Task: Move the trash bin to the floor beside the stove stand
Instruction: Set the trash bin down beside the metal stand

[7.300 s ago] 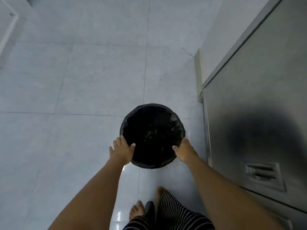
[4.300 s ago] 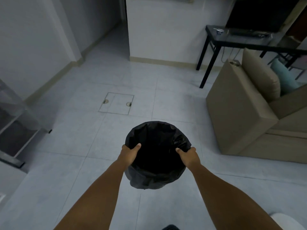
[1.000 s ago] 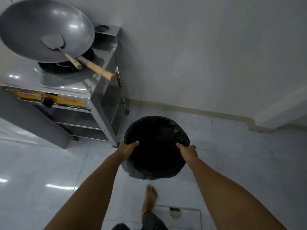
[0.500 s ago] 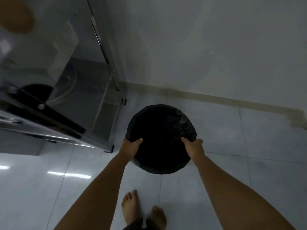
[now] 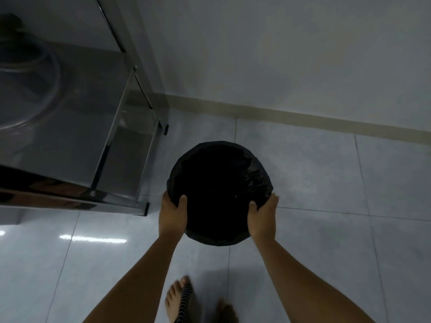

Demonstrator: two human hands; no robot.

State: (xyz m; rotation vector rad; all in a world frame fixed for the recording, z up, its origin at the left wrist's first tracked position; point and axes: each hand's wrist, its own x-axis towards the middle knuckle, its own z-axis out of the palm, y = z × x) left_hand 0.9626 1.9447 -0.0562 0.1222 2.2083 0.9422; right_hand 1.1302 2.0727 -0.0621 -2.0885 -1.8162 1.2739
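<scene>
The round trash bin (image 5: 219, 185), lined with a black plastic bag, is low over the grey floor tiles just right of the steel stove stand (image 5: 121, 145). My left hand (image 5: 172, 215) grips its left rim with the thumb inside. On the opposite rim my right hand (image 5: 262, 217) holds it the same way. I cannot tell whether the bin's base touches the floor. The bin's inside is dark and its contents are hidden.
The stand's front right leg (image 5: 145, 208) is a hand's width left of the bin. A grey wall with a beige skirting board (image 5: 303, 117) runs behind. My bare feet (image 5: 177, 297) are on the tiles below the bin. Open floor lies to the right.
Over the frames I carried the bin from beside a metal cabinet, across a room, to the stove stand. In the last half second it has sunk lower and my view has tilted down.
</scene>
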